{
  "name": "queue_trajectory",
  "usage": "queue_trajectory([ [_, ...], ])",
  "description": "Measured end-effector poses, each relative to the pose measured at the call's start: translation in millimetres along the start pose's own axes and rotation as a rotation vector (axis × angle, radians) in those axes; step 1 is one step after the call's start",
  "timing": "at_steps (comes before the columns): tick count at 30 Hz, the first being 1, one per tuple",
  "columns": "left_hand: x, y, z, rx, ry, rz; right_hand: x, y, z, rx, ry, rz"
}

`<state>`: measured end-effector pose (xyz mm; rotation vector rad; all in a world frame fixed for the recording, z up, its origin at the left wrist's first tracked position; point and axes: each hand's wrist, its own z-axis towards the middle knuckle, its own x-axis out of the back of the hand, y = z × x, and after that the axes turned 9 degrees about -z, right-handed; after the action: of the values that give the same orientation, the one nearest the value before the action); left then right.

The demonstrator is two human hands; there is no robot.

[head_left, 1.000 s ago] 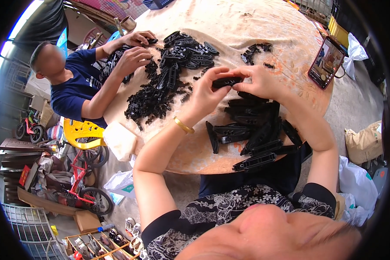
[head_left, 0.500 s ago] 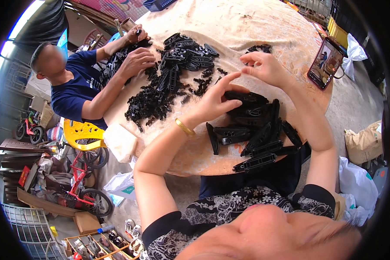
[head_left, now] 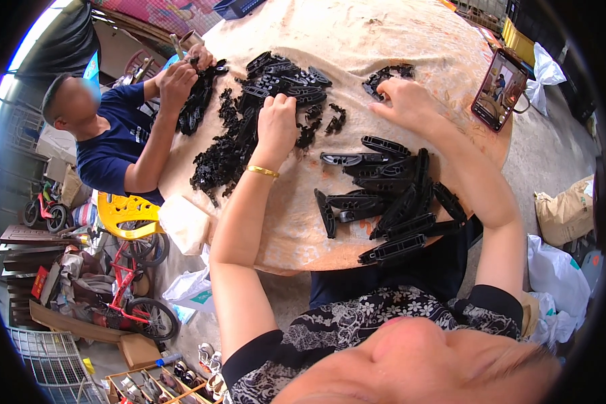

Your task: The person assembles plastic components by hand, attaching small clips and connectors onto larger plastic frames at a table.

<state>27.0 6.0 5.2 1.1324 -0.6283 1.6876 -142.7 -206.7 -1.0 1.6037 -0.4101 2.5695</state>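
My left hand (head_left: 277, 126), a gold bangle at its wrist, reaches to the near edge of a heap of long black plastic pieces (head_left: 293, 75). Its fingers are curled together, and their tips, with whatever they grip, are hidden. My right hand (head_left: 411, 104) hovers beside a small cluster of black parts (head_left: 390, 75), thumb and fingers apart, with nothing seen between them. Closer to me lies a loose pile of long black plastic housings (head_left: 390, 192). Small black clips (head_left: 219, 161) are heaped left of my left wrist.
A co-worker (head_left: 118, 138) sits at the table's left, both hands together over black pieces (head_left: 202, 97). A phone (head_left: 499, 89) stands on the right of the cloth-covered table (head_left: 357, 34). A yellow chair (head_left: 124, 212) and a red bicycle (head_left: 122, 286) are at the left.
My left hand has moved left and away from the near pile to the far heap. My right hand shifted slightly beside the small cluster. The co-worker's hands have come together.
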Motion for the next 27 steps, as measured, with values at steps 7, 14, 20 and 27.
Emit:
queue_trajectory([
  [7,23.5,32.0,1.2,0.075,0.282,-0.474,-8.0,6.1,2.3,-0.028,0.025,-0.032],
  [14,5.6,41.7,-8.4,0.739,0.152,-1.853,10.7,-24.6,-1.9,0.078,0.106,0.636],
  [20,6.2,59.9,-15.6,0.790,-0.023,-2.061,18.4,-46.3,-11.2,0.246,0.114,0.719],
  [27,8.1,62.7,-18.8,0.777,-0.160,-2.079,14.3,-45.4,-14.4,0.221,0.167,0.616],
])
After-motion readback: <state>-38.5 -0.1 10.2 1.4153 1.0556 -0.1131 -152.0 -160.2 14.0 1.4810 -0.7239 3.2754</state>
